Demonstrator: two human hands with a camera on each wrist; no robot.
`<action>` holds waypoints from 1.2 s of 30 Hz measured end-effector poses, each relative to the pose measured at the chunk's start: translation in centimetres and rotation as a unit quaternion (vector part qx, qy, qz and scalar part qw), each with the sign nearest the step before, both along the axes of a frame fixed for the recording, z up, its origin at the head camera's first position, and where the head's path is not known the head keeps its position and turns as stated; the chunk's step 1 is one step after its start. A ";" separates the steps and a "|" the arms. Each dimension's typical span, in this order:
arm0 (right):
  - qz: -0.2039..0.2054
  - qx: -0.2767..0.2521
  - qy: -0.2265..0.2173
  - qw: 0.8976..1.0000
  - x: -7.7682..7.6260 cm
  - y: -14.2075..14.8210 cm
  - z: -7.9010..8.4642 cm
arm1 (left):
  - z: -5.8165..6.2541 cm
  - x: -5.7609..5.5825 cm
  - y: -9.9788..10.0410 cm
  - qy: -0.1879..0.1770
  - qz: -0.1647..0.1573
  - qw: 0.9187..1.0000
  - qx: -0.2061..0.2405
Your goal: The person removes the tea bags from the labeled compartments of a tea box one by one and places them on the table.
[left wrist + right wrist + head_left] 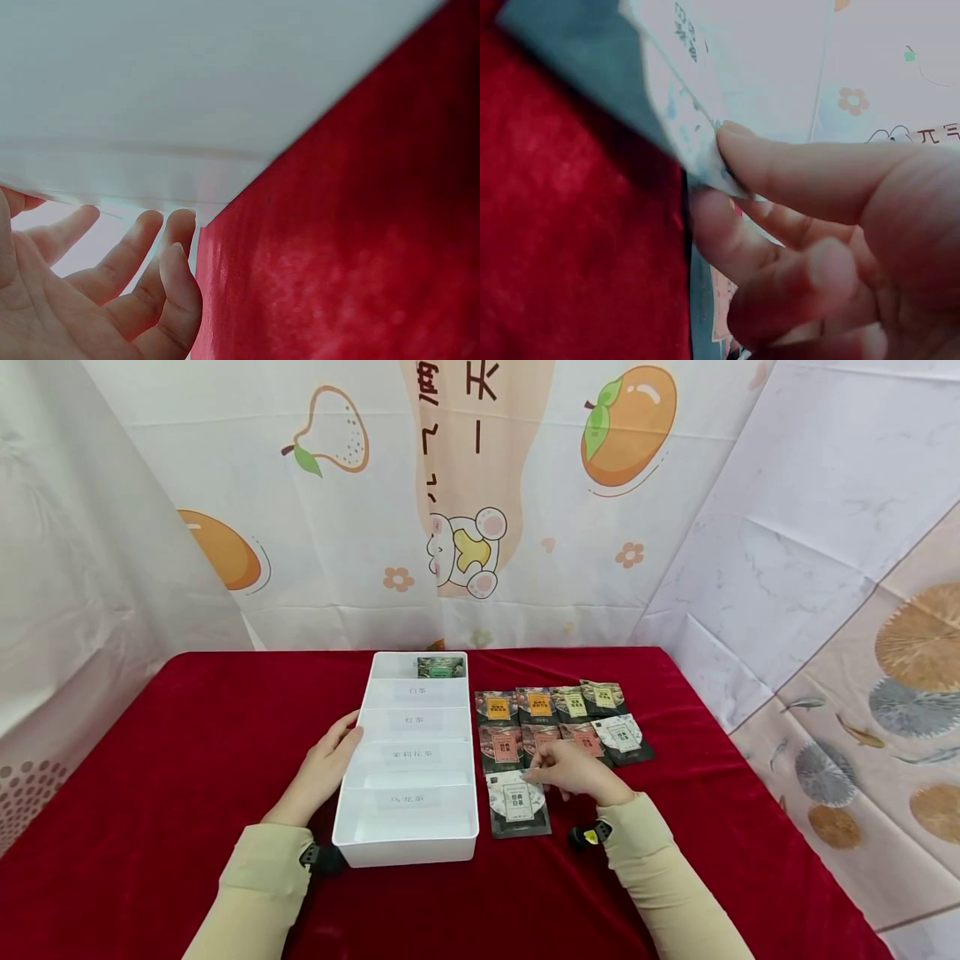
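My right hand (573, 770) pinches the upper right corner of a white-and-black tea sachet (517, 806) between thumb and fingers. In the right wrist view that sachet (682, 112) is tilted, its corner under the thumb. A long white divided box (405, 852) stands to the left of it. Against the box's left wall rests my left hand (321, 770); the left wrist view shows its fingers (120, 255) loosely bent, tips at the wall. A dark green sachet (441, 667) lies in the box's farthest compartment. Small labels mark the dividers.
Right of the box, more sachets lie in rows: orange-labelled ones (497, 707), yellow-green ones (603, 696), red-pink ones (502, 748) and another white one (623, 737). A red cloth (187, 777) covers the table, with a printed curtain (337, 527) behind.
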State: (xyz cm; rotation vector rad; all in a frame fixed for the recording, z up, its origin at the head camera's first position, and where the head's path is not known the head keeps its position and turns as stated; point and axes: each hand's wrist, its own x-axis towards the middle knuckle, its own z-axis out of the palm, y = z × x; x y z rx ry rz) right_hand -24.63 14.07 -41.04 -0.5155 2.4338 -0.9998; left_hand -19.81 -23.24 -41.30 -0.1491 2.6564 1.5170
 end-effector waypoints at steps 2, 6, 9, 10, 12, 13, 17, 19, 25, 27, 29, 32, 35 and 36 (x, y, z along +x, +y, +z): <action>-0.006 0.003 0.000 1.000 0.0 0.0 -0.1 | 0.0 0.0 0.0 0.000 0.001 1.000 0.000; -0.012 0.005 0.001 1.000 -0.1 -0.1 -0.3 | 0.0 0.0 0.0 0.003 0.001 1.000 -0.002; -0.014 0.004 0.003 1.000 -0.1 -0.2 -0.3 | 0.0 0.0 0.0 0.004 0.001 1.000 -0.002; -0.017 0.003 0.003 1.000 -0.1 -0.3 -0.3 | 0.0 0.0 0.0 0.003 0.000 1.000 -0.002; -0.023 0.002 0.001 1.000 -0.1 -0.4 -0.4 | 0.0 0.0 0.0 0.004 0.000 1.000 -0.002; -0.026 0.003 0.000 1.000 0.0 -0.4 -0.4 | 0.0 0.0 0.0 0.004 0.000 1.000 -0.002; -0.037 0.005 -0.001 0.999 0.0 -0.6 -0.4 | -0.1 0.0 0.0 0.005 0.001 1.000 -0.003; -0.036 0.008 0.005 0.999 0.0 -0.7 -0.4 | -0.1 0.0 0.0 0.005 0.001 1.000 -0.003; -0.035 0.015 0.015 0.999 0.2 -0.9 -0.4 | -0.2 -0.1 -0.1 0.012 0.003 1.000 -0.006; -0.039 0.017 0.013 0.999 0.2 -1.0 -0.4 | -0.2 0.0 -0.1 0.013 0.002 1.000 -0.005; -0.044 0.017 0.012 0.999 0.2 -1.0 -0.3 | -0.2 0.0 -0.1 0.012 0.001 1.000 -0.004; -0.048 0.011 0.015 0.999 0.2 -0.8 -0.2 | -0.2 0.0 -0.1 0.009 -0.001 1.000 -0.002; -0.048 0.001 0.023 0.999 0.2 -0.7 0.0 | -0.1 0.0 -0.1 0.008 -0.001 1.000 -0.001; -0.046 -0.002 0.026 0.999 0.2 -0.6 0.0 | -0.1 0.0 -0.1 0.008 -0.002 1.000 0.000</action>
